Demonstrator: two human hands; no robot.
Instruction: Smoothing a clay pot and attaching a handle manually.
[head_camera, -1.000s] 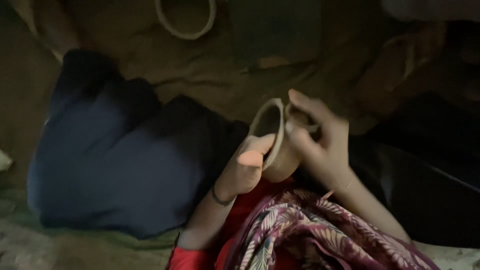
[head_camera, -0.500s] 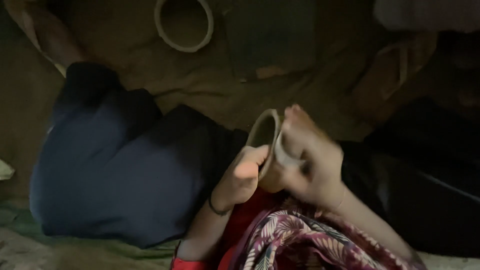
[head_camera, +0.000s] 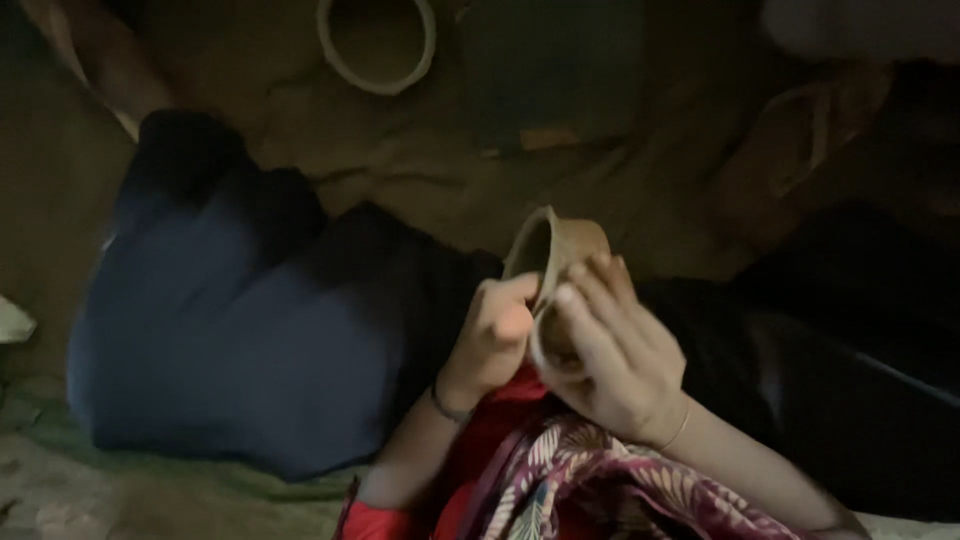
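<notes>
— Colours noted? 
— Clay cup (head_camera: 565, 250): dull tan-brown. Trouser leg (head_camera: 230, 340): dark blue. Sleeve (head_camera: 480, 440): red.
— Patterns? 
— Scarf (head_camera: 600, 490): maroon with pale leaf print. Ring-shaped rim (head_camera: 377, 45) on the floor: pale cream.

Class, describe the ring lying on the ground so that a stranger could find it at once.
Start from the brown cloth spread over the ground beyond the person's blue-clad leg. At its far edge, top centre, lies a pale round ring. Unlike the clay cup in both hands, it lies flat, untouched.
</notes>
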